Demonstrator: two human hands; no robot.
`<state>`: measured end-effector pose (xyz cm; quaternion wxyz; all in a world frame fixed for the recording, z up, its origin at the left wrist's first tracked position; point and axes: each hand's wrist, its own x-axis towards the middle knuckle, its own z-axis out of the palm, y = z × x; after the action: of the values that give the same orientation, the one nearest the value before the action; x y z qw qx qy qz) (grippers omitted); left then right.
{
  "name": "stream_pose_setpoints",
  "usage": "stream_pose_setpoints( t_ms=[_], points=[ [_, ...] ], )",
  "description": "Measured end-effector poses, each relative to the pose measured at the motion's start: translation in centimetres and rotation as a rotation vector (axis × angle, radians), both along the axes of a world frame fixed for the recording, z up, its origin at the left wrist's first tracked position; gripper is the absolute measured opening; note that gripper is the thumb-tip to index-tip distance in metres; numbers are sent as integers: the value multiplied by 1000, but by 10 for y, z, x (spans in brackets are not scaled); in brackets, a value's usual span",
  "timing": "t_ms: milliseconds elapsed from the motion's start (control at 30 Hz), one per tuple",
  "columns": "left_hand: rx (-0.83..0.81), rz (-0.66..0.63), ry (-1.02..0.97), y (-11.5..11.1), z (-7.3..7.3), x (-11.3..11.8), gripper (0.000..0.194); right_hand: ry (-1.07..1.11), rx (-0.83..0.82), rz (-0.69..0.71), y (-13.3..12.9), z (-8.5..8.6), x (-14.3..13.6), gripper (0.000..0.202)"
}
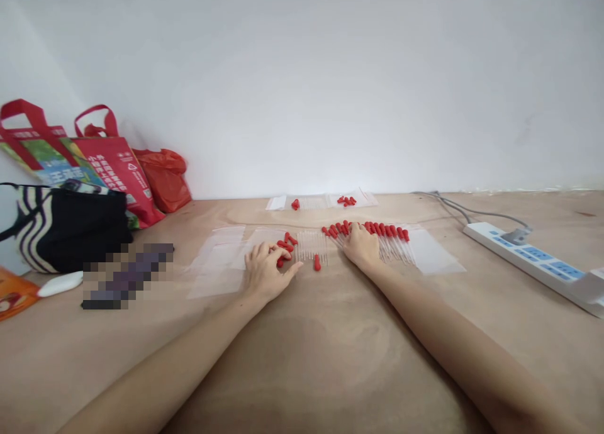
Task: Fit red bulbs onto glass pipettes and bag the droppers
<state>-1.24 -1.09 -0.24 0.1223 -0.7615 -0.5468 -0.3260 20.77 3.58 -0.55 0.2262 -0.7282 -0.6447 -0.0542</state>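
Observation:
My left hand (267, 269) rests at the left on the table, thumb apart and fingers bent beside several loose red rubber bulbs (285, 245). Just right of it lies a row of thin clear glass tubes (311, 244) without bulbs. A single red bulb (317, 263) is at their near ends. My right hand (361, 242) is over a row of droppers, clear tubes with red bulbs (391, 231) at their far ends. Its fingers are drawn together among the bulbs; the fingertips are partly hidden, and what they grip cannot be made out.
Clear plastic bags (217, 258) lie left, another bag (434, 251) right. Farther back, a bag (321, 201) holds tubes and bulbs. A power strip (533, 258) with a grey cable is at right. Shopping bags (113, 170), a black bag (85, 226) and a pixelated dark object (129, 275) are left.

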Motion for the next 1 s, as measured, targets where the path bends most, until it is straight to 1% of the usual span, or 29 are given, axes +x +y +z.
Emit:
stream_pose_setpoints(
  t_ms=[100,167,267,367,467,567,667,733,900,1000],
  points=[
    [25,10,0,0,2,2,21,-23,42,16,-7,4,-4,19],
    [17,5,11,-1,3,4,25,6,63,89,-16,8,-11,20],
    [-3,3,41,-2,4,9,30,50,32,213,-32,12,-26,33],
    [12,11,71,-4,3,11,24,36,-15,248,-44,13,-39,40],
    [41,18,113,-5,4,12,16,32,-70,266,-48,12,-46,37],
    [76,29,181,-8,6,10,13,44,-83,289,-49,11,-48,30],
    [88,32,259,-15,11,6,11,81,-37,318,-51,10,-45,25],
    [74,28,299,-24,13,0,9,127,5,358,-54,8,-39,22],
    [26,31,330,-56,20,-21,12,230,148,558,-62,-2,-11,17],
    [-33,1,288,-63,23,-25,7,281,220,623,-66,-9,5,14]
  ],
)
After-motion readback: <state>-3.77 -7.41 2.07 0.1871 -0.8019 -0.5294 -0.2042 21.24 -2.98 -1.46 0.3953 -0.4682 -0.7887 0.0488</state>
